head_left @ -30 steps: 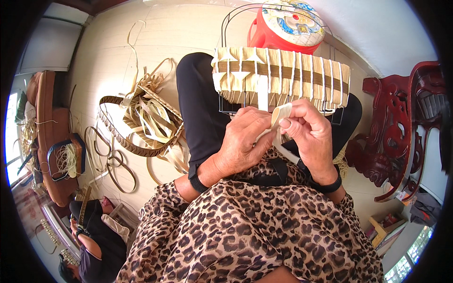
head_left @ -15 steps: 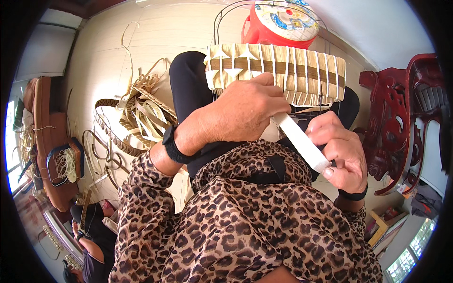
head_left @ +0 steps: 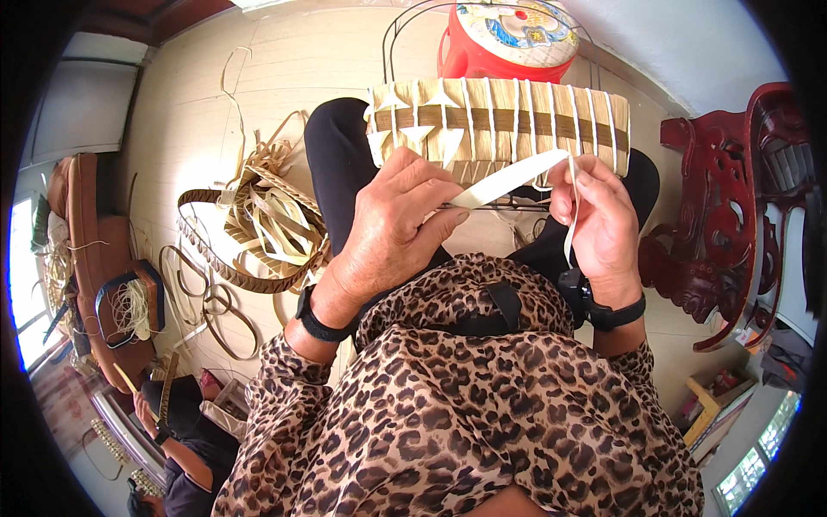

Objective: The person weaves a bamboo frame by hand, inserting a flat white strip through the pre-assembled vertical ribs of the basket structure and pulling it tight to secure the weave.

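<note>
A flat cream-coloured strip (head_left: 510,179) slants up to the right between my hands. My left hand (head_left: 398,207) pinches its lower end between thumb and fingers. The other end bends over at my right hand (head_left: 601,211), whose closed fingers grip it, and a narrow tail hangs down past the thumb. Just beyond my hands, a straw-coloured woven piece (head_left: 538,108) lies across my dark-trousered knees. It has white cords wound over it, a brown band along its length and several folded pale triangles at its left. Dark wire rods show beneath it, partly hidden.
Beyond the woven piece stands a red stool (head_left: 508,65) with a patterned top. A heap of loose strips (head_left: 274,220) lies on the floor at the left. Carved dark-red furniture (head_left: 724,189) stands at the right. Another person (head_left: 189,457) sits at the lower left.
My left hand has moved left and my right hand has risen to the left. The strip, which sloped down to the right, now slopes up to the right with a tail hanging.
</note>
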Demonstrator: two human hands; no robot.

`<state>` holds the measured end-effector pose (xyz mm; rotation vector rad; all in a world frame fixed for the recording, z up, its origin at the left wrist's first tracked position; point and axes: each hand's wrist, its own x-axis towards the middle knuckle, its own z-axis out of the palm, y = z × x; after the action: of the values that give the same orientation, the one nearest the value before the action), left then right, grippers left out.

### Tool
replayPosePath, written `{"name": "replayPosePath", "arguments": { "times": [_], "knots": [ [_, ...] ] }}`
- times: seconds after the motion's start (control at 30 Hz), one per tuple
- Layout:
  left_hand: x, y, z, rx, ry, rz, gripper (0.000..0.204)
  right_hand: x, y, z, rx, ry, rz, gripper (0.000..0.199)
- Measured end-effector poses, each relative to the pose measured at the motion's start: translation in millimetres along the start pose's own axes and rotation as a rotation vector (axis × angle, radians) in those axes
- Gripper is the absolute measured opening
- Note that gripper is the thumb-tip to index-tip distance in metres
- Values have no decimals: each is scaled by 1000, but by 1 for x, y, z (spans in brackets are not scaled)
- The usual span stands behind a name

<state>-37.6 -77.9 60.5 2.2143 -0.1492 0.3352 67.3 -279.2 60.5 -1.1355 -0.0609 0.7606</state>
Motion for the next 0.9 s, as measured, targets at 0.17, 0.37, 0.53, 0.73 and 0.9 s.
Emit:
{"name": "replayPosePath", "arguments": {
  "times": [0.17,0.37,0.53,0.73,0.9],
  "knots": [
    [1,6,3,147,70,-19,31,1,-3,-10,-112,27,48,16],
    [-5,-2,16,255,307,-76,50,-28,-15,-30,-107,99,75,17],
    [-3,-10,37,408,227,105,43,-59,-23,-29,-175,132,203,18],
    [5,-15,41,406,241,165,33,-74,-37,-20,-345,81,229,21],
    [3,-9,24,405,73,76,19,-57,-34,-22,-439,4,111,23]
  ]
}}
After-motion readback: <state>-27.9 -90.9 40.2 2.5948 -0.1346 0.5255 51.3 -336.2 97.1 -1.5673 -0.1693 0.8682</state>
